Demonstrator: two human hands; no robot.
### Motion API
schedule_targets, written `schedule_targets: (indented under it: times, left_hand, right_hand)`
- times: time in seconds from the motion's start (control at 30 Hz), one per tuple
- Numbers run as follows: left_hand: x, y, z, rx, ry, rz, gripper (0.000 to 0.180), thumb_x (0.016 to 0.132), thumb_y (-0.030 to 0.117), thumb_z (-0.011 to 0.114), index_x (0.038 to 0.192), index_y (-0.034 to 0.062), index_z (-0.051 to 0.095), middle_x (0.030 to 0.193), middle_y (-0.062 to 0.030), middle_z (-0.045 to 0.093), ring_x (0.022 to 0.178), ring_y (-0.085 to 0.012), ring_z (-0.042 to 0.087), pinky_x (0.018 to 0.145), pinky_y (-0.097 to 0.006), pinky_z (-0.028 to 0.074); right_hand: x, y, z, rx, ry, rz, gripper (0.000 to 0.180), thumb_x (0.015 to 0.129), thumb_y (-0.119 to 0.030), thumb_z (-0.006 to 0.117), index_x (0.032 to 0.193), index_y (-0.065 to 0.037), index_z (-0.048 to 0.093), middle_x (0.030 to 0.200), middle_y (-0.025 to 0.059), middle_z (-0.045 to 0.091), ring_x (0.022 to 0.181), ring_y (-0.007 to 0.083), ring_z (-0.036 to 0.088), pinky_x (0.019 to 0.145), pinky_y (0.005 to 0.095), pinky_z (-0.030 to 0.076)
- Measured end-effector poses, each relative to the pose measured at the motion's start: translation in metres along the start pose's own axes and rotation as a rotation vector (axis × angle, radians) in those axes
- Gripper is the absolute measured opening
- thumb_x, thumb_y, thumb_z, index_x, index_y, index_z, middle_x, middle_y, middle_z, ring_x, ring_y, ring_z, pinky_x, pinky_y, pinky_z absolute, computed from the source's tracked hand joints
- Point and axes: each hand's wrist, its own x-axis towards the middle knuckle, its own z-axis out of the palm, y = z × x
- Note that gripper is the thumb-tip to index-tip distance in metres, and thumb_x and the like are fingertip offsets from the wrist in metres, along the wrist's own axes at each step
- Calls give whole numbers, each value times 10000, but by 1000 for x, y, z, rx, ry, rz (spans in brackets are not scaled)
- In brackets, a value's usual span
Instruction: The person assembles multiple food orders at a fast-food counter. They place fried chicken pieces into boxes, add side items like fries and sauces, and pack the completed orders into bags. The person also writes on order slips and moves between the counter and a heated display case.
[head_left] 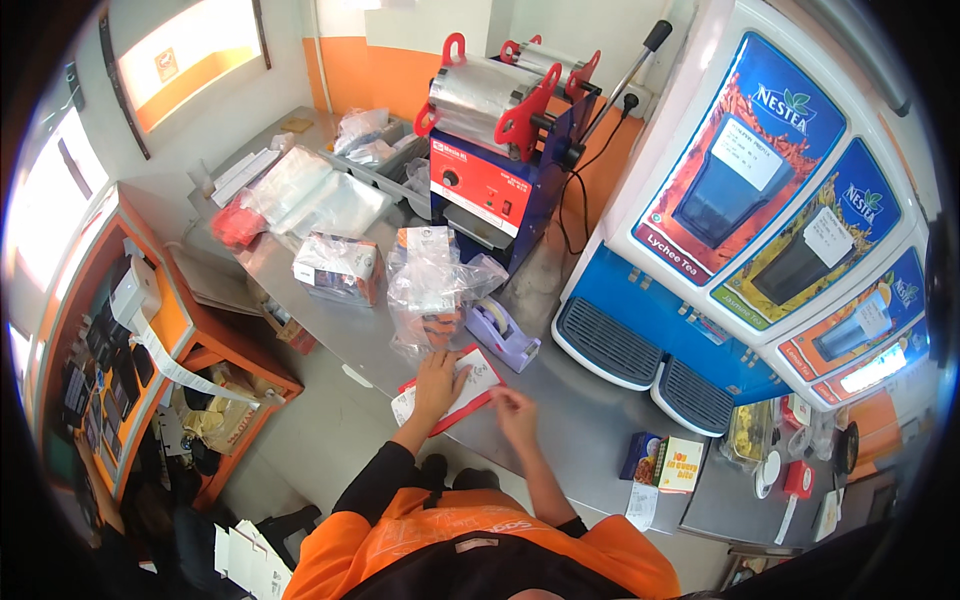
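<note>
A flat white paper piece with red edges lies at the near edge of the metal counter. My left hand rests on it, fingers stretched out and pressing it down. A printed slip sticks out beside that hand. At the paper's right edge, my right hand has its fingers curled together; what they hold, if anything, is too small to make out. Just beyond the paper stands a lilac tape dispenser. Left of the dispenser are a clear plastic bag with packets and a wrapped pack.
A red and blue cup-sealing machine stands at the back. On the right is a large drink dispenser, with small boxes near it. Plastic sheets lie back left. An orange shelf unit and another person's arm are left.
</note>
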Motion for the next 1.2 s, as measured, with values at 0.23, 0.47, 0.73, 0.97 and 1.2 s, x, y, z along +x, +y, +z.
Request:
schedule_targets:
  times: [0.23,0.47,0.73,0.97,1.2]
  left_hand:
    - [1,3,5,36,17,2,250,826,217,665,1033,94,598,934,-99,553,886,-298,519,767,-402,394]
    - [0,6,-2,32,-7,-41,221,845,191,644,1028,76,599,975,-118,555,896,-314,512,783,-413,397]
    - [-2,4,7,90,-21,186,188,757,59,624,939,106,620,994,-65,555,899,-279,513,774,-398,412]
    - [0,-2,0,-51,-48,137,141,738,22,602,849,107,613,939,-45,566,875,-255,542,739,-399,452]
    - [0,4,3,-34,-146,96,167,723,18,606,879,76,606,999,-69,574,922,-293,548,778,-427,453]
  right_hand:
    - [1,-24,38,-745,9,103,759,777,-336,726,1372,-13,383,790,155,690,698,397,653,647,410,521]
    - [15,-64,1,-857,-52,166,715,811,-329,696,1363,-41,344,991,181,643,848,407,633,747,456,500]
    - [127,-9,-60,-599,-101,-48,227,893,-245,644,958,-28,665,934,97,531,832,235,585,748,363,470]
    - [116,15,-85,179,-254,195,186,923,-170,618,923,13,651,934,56,614,867,133,619,781,266,502]
    - [86,69,-79,-85,60,123,156,931,-152,597,919,-2,636,807,47,649,673,113,604,608,252,490]
